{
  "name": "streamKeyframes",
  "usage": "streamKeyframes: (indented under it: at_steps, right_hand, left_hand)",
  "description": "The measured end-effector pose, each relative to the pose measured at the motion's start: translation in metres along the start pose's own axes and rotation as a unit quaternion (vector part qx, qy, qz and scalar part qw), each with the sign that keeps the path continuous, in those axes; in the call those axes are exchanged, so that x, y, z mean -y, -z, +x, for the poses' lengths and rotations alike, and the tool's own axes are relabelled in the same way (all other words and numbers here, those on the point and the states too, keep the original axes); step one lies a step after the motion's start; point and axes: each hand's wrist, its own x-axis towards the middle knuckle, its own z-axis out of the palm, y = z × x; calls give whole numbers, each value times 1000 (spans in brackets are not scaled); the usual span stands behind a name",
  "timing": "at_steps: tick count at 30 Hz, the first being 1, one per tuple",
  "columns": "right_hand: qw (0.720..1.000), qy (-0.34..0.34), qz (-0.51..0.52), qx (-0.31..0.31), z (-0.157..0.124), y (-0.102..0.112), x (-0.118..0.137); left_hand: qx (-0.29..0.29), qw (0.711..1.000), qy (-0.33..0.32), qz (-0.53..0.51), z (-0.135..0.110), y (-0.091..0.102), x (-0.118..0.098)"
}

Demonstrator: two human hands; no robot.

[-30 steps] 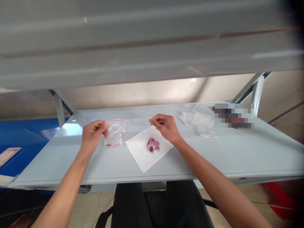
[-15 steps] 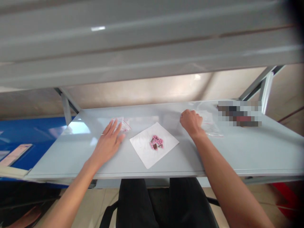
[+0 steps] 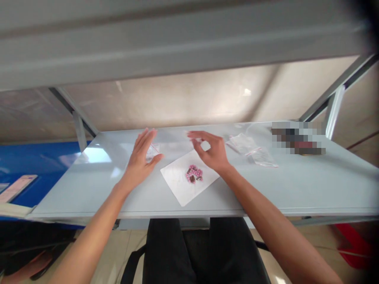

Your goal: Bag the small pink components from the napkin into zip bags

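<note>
My left hand [image 3: 140,156] is raised with fingers stretched and thumb apart, holding nothing. Just behind it lies a small clear zip bag [image 3: 153,150] with a red line, partly covered by the hand. My right hand [image 3: 213,150] hovers over the back right edge of a white square sheet [image 3: 177,185]. Its fingers are curved, with a gap to the thumb and nothing visible between them. In the middle of the sheet sits a small heap of pink beads [image 3: 194,172] with a few dark metallic pieces among them.
More clear zip bags [image 3: 250,150] lie on the grey table [image 3: 296,189] to the right. A blurred-out object [image 3: 299,142] is at the back right. A grey shelf beam [image 3: 189,51] runs overhead, with slanted braces [image 3: 334,102] at the sides. A blue surface [image 3: 53,157] adjoins on the left.
My right hand has moved left from beside the right-hand bags to above the sheet, its closed fingers opening. My left hand has lifted and turned off the small bag. The view has tilted slightly.
</note>
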Motion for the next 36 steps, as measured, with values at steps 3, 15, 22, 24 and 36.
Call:
streamKeyframes:
  at_steps: [3, 15, 22, 24, 36]
  right_hand:
    - [986, -16, 147, 80, -4, -13, 7]
    - [952, -68, 75, 290, 7, 23, -22]
    - [926, -101, 34, 362, -1, 16, -39]
    - [930, -107, 11, 352, -1, 17, -45]
    - [921, -80, 51, 377, 4, 24, -29]
  left_hand:
    - [-28, 993, 29, -115, 36, -17, -20]
    - [-6, 885, 216, -412, 45, -47, 25]
    - [-35, 822, 254, -509, 45, -53, 19]
    - [-38, 836, 258, -483, 44, -53, 20]
    - [51, 872, 197, -445, 42, -48, 14]
